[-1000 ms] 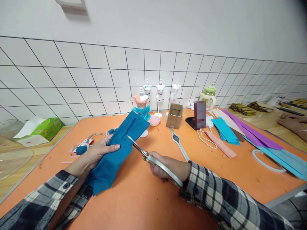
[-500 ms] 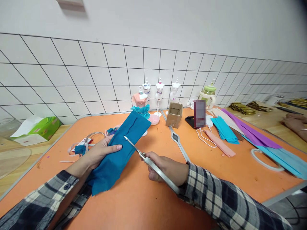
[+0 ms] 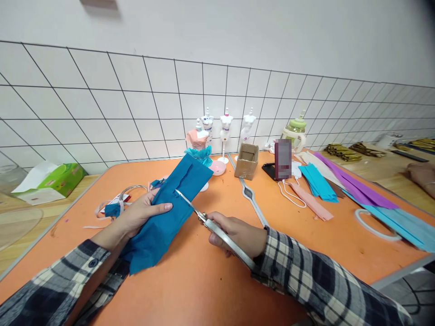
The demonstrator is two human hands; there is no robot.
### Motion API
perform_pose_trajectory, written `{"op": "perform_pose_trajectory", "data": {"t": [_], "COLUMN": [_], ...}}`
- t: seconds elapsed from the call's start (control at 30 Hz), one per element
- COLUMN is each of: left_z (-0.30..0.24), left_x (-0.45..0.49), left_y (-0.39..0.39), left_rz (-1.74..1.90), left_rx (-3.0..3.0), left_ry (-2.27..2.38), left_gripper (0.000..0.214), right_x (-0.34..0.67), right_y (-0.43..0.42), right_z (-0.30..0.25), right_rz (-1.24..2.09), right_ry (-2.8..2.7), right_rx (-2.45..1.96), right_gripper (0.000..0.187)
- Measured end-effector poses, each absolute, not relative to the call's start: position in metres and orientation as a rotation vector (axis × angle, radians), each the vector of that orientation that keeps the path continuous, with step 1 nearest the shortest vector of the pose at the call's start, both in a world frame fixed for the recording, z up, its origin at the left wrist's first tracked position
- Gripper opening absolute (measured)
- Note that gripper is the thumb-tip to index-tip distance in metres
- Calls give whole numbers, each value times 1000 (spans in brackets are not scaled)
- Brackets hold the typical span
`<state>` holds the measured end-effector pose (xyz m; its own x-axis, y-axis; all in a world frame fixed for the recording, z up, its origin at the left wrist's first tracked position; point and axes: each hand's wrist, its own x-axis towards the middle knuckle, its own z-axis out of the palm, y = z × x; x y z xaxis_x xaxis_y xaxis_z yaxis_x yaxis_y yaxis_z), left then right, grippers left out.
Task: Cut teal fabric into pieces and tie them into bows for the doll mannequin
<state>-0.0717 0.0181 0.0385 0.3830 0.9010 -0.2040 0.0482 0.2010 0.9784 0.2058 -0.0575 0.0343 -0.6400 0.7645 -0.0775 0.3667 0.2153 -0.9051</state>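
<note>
My left hand (image 3: 141, 215) grips a long folded piece of teal crepe paper (image 3: 170, 213) and holds it above the orange table (image 3: 190, 280), thumb lying across its top. My right hand (image 3: 238, 235) is closed around the handles of metal scissors (image 3: 212, 226). The scissor blades point up and left, and their tip lies on the paper's right edge, about halfway along its length. Both my sleeves are dark plaid.
Small dress-form stands (image 3: 226, 131), a cardboard box (image 3: 247, 161), a phone on a stand (image 3: 282, 159), a green-lidded bottle (image 3: 295, 133) and a green tissue pack (image 3: 50, 181) line the back. Coloured paper strips (image 3: 353, 188) and a tape ring (image 3: 374, 226) lie right; another person's hand (image 3: 423, 174) rests far right.
The scissor blades have pushed a little further into the teal paper's edge. My right hand has shifted slightly forward and left, while my left hand has kept its hold.
</note>
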Motion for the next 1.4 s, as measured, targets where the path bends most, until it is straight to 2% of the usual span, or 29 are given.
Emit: {"op": "perform_pose_trajectory", "data": {"t": [0.37, 0.63, 0.8, 0.9, 1.2, 1.4], "left_z": [42, 47, 49, 51, 49, 43], "left_x": [-69, -64, -64, -62, -62, -61], "left_y": [15, 13, 13, 13, 14, 13], "left_rz": [844, 889, 907, 910, 911, 831], "left_rx": [1160, 1205, 1129, 1112, 1147, 1128], "left_ry": [1049, 1098, 1107, 1145, 1197, 1198], "left_gripper": [68, 61, 55, 57, 56, 37], "right_x": [207, 207, 207, 208, 211, 207], "right_y": [-55, -57, -55, -54, -55, -55], "right_z": [27, 28, 32, 32, 32, 30], "right_rz": [1503, 1512, 1328, 1217, 1420, 1417], "right_ry": [-2020, -2011, -2102, -2161, -2167, -2150], "right_rx": [-1078, -1096, -1126, -1086, -1006, -987], "right_gripper": [38, 32, 31, 37, 39, 37]}}
